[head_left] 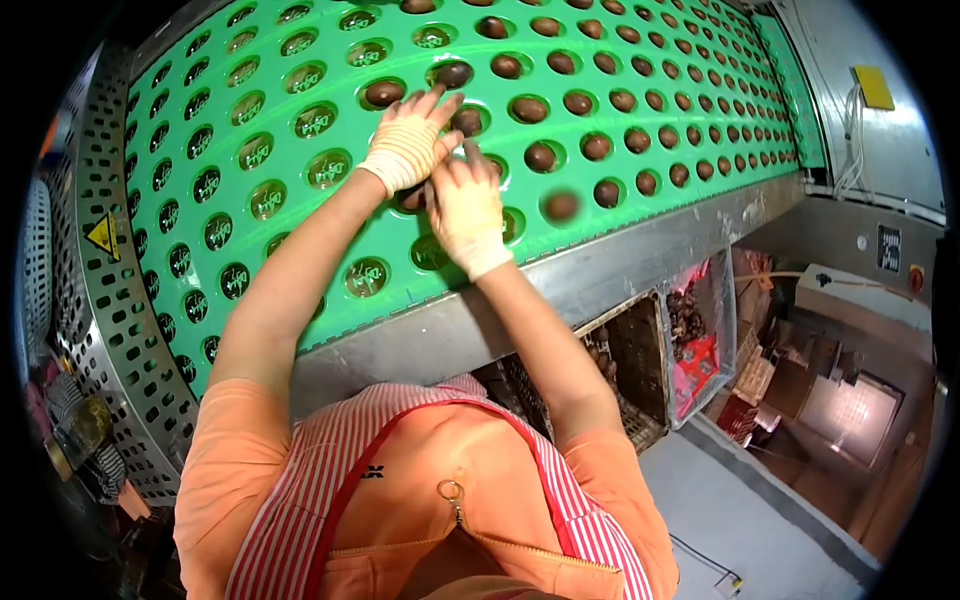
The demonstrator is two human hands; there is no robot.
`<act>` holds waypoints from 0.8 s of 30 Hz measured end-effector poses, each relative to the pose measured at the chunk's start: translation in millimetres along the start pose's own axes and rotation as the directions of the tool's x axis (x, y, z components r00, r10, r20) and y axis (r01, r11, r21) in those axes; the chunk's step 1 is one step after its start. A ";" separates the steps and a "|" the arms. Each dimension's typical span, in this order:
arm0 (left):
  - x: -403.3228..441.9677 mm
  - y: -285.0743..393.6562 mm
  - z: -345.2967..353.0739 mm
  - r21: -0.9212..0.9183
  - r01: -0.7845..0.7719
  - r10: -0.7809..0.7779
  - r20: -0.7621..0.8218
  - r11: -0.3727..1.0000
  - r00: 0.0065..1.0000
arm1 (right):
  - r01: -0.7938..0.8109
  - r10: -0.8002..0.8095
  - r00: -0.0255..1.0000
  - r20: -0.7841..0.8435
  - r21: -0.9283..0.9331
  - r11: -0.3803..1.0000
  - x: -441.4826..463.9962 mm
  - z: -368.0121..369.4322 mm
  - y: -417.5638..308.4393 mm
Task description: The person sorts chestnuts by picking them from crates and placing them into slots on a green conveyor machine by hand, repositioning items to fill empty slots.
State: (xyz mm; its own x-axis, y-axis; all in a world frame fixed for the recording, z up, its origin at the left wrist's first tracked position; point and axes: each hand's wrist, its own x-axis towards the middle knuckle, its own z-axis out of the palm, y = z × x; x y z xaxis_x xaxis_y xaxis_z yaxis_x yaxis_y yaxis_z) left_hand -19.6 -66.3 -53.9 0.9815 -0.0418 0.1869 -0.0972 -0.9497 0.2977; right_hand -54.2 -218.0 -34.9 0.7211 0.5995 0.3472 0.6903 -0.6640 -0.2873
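A green panel point(400, 240) with rows of round cups lies before me, many cups holding brown eggs point(528, 109). My left hand point(408, 145), in a pale striped covering, reaches over the panel with fingers stretched out. One dark egg point(467, 122) lies by its fingertips, and another egg point(385, 93) sits in a cup just beyond. Close beside it, my right hand point(468, 212) has its fingers extended over the cups; what lies under them is partly hidden. To its right, an egg point(562, 206) is blurred and off its cup.
Cups with white lettering point(266, 199) show at left. A metal rail point(430, 335) runs along the near edge. Below stand crates point(640, 365) and a bin with a red item point(697, 365). A perforated metal guard point(105, 310) borders the left; machine cabinets point(870, 110) stand right.
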 end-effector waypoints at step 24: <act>-15.5 251.4 20.6 -0.647 -0.370 0.358 -0.158 0.666 0.920 | -0.967 0.958 0.251 -0.138 -0.073 0.243 -482.9 -106.3 147.1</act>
State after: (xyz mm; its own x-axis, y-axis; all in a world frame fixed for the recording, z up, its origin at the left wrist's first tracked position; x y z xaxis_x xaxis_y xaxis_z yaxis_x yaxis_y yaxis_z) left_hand -55.9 -310.8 -1.2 0.8424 -0.3294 0.4265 -0.5350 -0.4167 0.7350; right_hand -307.1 -652.7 -150.0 0.8342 -0.5476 -0.0650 -0.5344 -0.7737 -0.3403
